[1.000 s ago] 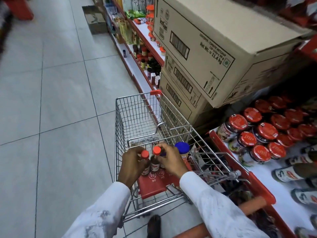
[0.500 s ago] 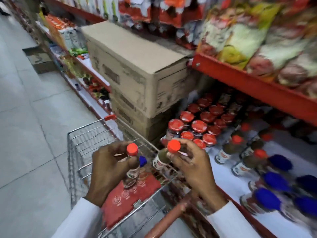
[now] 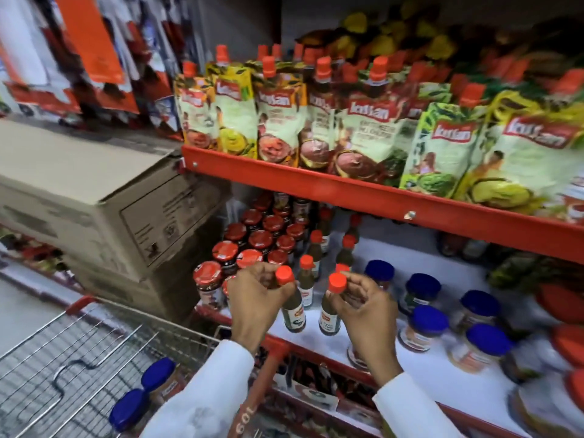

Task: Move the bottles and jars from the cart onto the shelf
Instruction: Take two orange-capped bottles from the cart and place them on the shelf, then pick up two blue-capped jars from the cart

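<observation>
My left hand [image 3: 257, 295] grips a small dark sauce bottle [image 3: 292, 309] with an orange cap by its neck. My right hand [image 3: 363, 306] holds a second, matching bottle [image 3: 328, 314] the same way. Both bottles hang just above the front of the white shelf [image 3: 420, 374], close together. Behind them stand more orange-capped bottles [image 3: 306, 276], red-lidded jars [image 3: 221, 251] to the left and blue-lidded jars [image 3: 428, 324] to the right. In the wire cart [image 3: 63, 358] at lower left lie two blue-lidded jars [image 3: 142, 393].
A stack of cardboard boxes [image 3: 94, 203] fills the shelf space left of the jars. The red upper shelf [image 3: 347, 194] hangs low over the bottles and carries sauce pouches [image 3: 278, 115]. The cart's red handle [image 3: 252, 403] sits against the shelf edge.
Both hands have carried their bottles from over the cart rightward to the shelf front. My view has swung up and right toward the shelf.
</observation>
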